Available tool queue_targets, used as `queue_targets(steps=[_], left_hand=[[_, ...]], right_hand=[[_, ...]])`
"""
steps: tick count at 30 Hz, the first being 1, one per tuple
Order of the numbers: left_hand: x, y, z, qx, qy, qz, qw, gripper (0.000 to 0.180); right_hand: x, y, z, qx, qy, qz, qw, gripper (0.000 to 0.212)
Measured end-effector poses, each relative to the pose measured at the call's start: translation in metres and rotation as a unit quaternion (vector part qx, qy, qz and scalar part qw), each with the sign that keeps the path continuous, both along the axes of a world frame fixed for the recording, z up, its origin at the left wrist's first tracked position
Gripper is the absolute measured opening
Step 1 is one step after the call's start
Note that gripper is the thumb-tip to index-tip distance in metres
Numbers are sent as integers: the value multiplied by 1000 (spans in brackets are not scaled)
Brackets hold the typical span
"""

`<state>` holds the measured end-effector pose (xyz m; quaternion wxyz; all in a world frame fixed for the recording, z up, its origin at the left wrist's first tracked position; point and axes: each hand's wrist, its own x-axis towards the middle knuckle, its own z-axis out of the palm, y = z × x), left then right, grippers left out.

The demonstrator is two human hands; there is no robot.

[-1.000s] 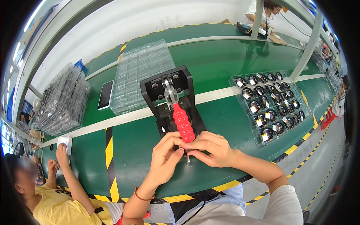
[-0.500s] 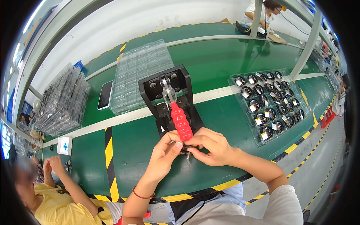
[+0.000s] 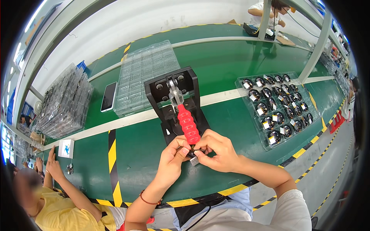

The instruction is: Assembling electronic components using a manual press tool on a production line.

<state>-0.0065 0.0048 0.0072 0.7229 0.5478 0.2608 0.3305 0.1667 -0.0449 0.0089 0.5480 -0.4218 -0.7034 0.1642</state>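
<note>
My left hand (image 3: 171, 157) and my right hand (image 3: 220, 153) meet just below the end of a red grip handle (image 3: 188, 125). Pinched between the fingertips of both is a small dark part with thin wires (image 3: 192, 152), mostly covered by the fingers. From it a small silvery rectangular piece (image 3: 194, 160) hangs toward me. The red handle belongs to a toggle clamp (image 3: 174, 94) mounted on a black upright fixture (image 3: 151, 96) right beyond my hands. Neither hand appears to grip the handle.
On the right lies a clear tray (image 3: 266, 143) of round black wired parts. Empty clear trays (image 3: 144, 63) and a phone (image 3: 109, 96) sit at the back left, beside a tall tray stack (image 3: 65, 102). A co-worker in yellow (image 3: 63, 210) works at left, near a white box (image 3: 66, 148).
The silvery piece has turned and now shows a broader face. My fingers have shifted slightly around the dark part. The co-worker at left has moved a hand up toward the white box.
</note>
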Motion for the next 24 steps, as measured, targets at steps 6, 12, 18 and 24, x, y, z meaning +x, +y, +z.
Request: queue_targets(steps=[6, 12, 18, 24], left_hand=[[3, -2, 0, 9, -7, 12, 1000, 6], [8, -2, 8, -19, -29, 58, 998, 19], [6, 0, 6, -30, -37, 62, 997, 24], [5, 2, 7, -13, 25, 95, 995, 20]], right_hand=[[0, 1, 3, 0, -10, 6, 1000, 16], [0, 1, 1, 7, 0, -4, 1000, 16], [-3, 1, -3, 21, 10, -15, 1000, 17], [-3, 5, -6, 85, -19, -4, 996, 24]])
